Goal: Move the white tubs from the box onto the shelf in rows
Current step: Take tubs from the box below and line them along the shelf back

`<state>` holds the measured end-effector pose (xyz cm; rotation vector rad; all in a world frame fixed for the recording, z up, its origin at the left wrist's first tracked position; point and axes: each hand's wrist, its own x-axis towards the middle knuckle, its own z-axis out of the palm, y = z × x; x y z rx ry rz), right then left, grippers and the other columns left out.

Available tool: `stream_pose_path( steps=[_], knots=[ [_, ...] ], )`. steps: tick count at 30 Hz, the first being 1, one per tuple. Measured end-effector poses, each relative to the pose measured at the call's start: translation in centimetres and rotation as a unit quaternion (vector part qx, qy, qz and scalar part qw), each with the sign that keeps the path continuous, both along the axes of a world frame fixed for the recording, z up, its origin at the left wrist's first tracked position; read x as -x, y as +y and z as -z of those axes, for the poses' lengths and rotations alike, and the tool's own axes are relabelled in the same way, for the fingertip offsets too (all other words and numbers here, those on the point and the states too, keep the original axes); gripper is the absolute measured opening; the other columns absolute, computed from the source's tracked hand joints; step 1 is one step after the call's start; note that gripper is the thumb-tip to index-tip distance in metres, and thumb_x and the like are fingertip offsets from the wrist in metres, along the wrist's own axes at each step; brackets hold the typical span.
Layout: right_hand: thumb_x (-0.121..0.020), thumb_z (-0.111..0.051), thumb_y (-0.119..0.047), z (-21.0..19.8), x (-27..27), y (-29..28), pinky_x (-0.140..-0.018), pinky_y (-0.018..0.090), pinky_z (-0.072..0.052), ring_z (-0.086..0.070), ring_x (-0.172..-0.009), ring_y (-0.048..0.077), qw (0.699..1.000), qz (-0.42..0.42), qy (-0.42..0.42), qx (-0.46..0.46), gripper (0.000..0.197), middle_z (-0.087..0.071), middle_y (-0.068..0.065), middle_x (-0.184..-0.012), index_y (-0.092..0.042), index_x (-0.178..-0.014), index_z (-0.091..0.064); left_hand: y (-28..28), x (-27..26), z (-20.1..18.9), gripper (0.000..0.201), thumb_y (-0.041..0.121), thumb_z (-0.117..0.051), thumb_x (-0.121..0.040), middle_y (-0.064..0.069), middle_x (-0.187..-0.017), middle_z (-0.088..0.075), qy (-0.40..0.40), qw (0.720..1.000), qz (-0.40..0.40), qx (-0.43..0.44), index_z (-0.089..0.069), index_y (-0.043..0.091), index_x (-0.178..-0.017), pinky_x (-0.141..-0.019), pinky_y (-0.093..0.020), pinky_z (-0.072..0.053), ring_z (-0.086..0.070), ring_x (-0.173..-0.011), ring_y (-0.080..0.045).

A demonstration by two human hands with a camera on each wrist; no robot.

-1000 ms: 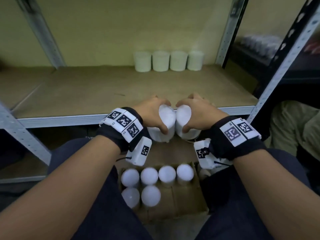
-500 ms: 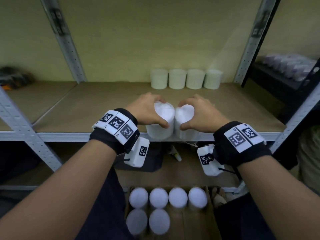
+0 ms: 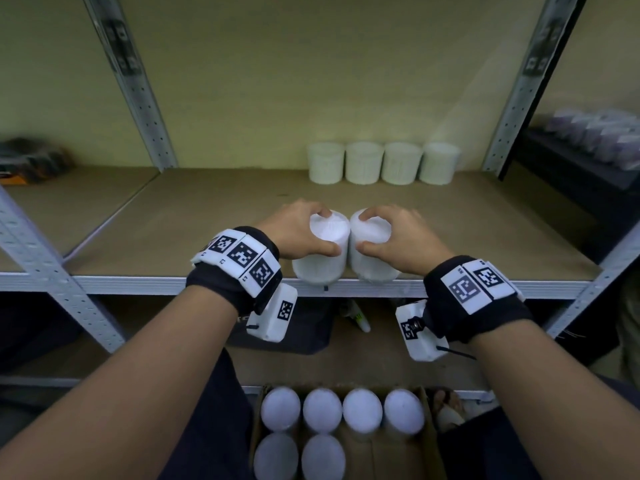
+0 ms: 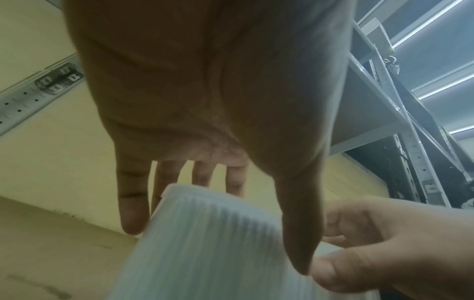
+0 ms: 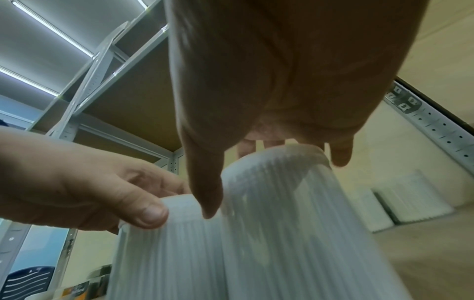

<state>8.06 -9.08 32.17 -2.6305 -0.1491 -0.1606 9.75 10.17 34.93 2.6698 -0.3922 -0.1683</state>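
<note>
My left hand (image 3: 304,233) grips a white ribbed tub (image 3: 323,251) from above, thumb on its near side and fingers over its far rim. My right hand (image 3: 391,233) grips a second tub (image 3: 370,252) the same way, and the two tubs touch side by side at the front edge of the shelf (image 3: 207,230). In the left wrist view the left tub (image 4: 210,239) fills the lower frame under my left hand (image 4: 212,227). The right wrist view shows the right tub (image 5: 287,213) under my right hand (image 5: 271,180). Several white tubs (image 3: 382,163) stand in a row at the back right. The cardboard box (image 3: 427,441) below holds several more tubs (image 3: 322,410).
Grey metal uprights (image 3: 136,84) frame the shelf on both sides. A dark item (image 3: 33,161) lies on the neighbouring shelf at far left. A black rack (image 3: 595,133) with pale containers stands to the right. A lower shelf board (image 3: 381,355) sits between the shelf and box.
Both hands have risen from above the box and moved forward with their tubs, which now sit over the shelf's front edge. The view has tilted up.
</note>
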Motion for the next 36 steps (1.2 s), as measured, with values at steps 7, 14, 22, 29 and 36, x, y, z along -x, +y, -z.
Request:
stream_pose_path(
  steps=[7,14,22,29,36],
  knots=[
    [-0.081,-0.064,-0.047,-0.4,2.4,-0.1,-0.112,0.042,-0.022,-0.027,-0.133,0.023,0.998,0.02,-0.035,0.05,0.048,-0.045,-0.007,-0.14,-0.032,-0.125,-0.055,0.5,1.9,0.0,0.061,0.046,-0.065,-0.082,0.0,-0.144,-0.037,-0.052,0.998,0.014,-0.03,-0.044,0.028,-0.137,-0.109,-0.038,-0.028,-0.026,-0.136,-0.028],
    [-0.089,-0.059,-0.024,-1.5,2.9,-0.6,-0.101,0.031,-0.036,-0.042,-0.125,0.022,0.997,-0.004,-0.023,0.074,0.033,-0.056,0.004,-0.126,-0.018,-0.121,-0.061,0.3,3.5,0.1,0.029,0.032,-0.061,-0.088,0.001,-0.119,-0.056,-0.112,0.993,0.035,0.005,-0.062,0.022,-0.115,-0.09,-0.023,-0.032,-0.046,-0.118,-0.018],
    [-0.089,-0.061,-0.022,-1.2,2.1,-0.4,-0.098,0.031,-0.041,-0.048,-0.123,0.02,0.997,-0.008,-0.039,0.063,0.024,-0.062,0.002,-0.122,-0.02,-0.112,-0.067,1.0,3.3,0.5,0.028,0.014,-0.052,-0.092,0.0,-0.123,-0.056,-0.121,0.992,0.031,0.014,-0.062,0.022,-0.117,-0.09,-0.022,-0.032,-0.045,-0.12,-0.017],
    [-0.089,-0.061,-0.022,-1.4,-0.2,2.5,-0.097,0.031,-0.043,-0.052,-0.121,0.018,0.997,-0.031,-0.032,0.064,0.026,-0.063,-0.001,-0.123,-0.022,-0.115,-0.066,3.6,1.5,0.7,0.027,0.015,-0.052,-0.092,-0.001,-0.124,-0.056,-0.12,0.993,-0.001,0.014,-0.063,0.021,-0.116,-0.092,-0.024,-0.034,-0.047,-0.12,-0.017],
    [-0.087,-0.064,-0.021,-2.2,-4.3,6.4,-0.099,0.032,-0.047,-0.06,-0.114,0.021,0.995,-0.051,-0.023,0.08,0.027,-0.066,0.003,-0.122,-0.019,-0.114,-0.068,6.5,-1.7,0.7,0.026,0.014,-0.055,-0.092,-0.001,-0.126,-0.059,-0.105,0.992,-0.054,0.032,-0.067,0.021,-0.113,-0.094,-0.024,-0.039,-0.052,-0.119,-0.018]
  ],
)
